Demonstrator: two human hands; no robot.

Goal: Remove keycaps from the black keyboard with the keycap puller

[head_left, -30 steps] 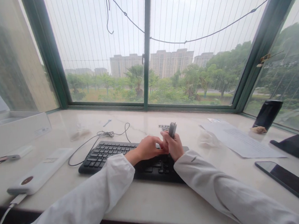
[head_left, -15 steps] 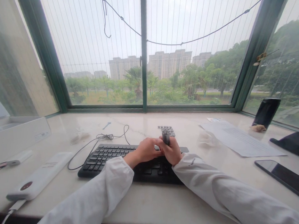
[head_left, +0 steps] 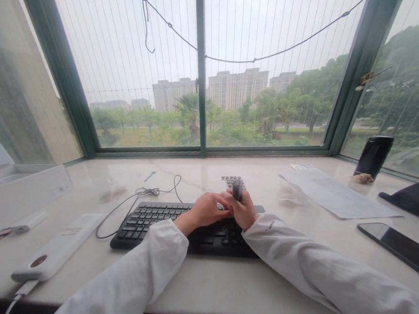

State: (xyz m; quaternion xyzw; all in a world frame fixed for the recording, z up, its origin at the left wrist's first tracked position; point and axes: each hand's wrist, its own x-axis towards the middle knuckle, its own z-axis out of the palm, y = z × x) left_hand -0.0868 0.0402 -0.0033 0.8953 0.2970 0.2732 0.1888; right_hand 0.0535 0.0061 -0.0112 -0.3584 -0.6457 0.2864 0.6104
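Note:
A black keyboard [head_left: 142, 226] lies on the pale counter, its right part mostly covered by my hands. My right hand [head_left: 244, 213] is wrapped round a dark-handled tool [head_left: 237, 188]; the handle's top sticks up out of the fist, and its lower end is hidden, so its kind cannot be told. Against the right hand rests my left hand [head_left: 208, 209], fingers bent and closed over the keyboard. Its fingertips are partly hidden, and what they pinch cannot be made out. Just behind the hands, several loose dark keycaps [head_left: 229, 178] lie grouped on the counter.
Left of the keyboard are its cable [head_left: 152, 192], a white power bank [head_left: 58, 248] with a lead, and a white box [head_left: 25, 190]. To the right lie paper sheets [head_left: 330, 195], a crumpled clear bag [head_left: 291, 193] and a phone [head_left: 404, 252]. A dark upright object [head_left: 374, 157] stands by the window.
The tool's handle and my right hand have shifted slightly to the right, and the handle leans a little more that way. My left hand stays almost where it was.

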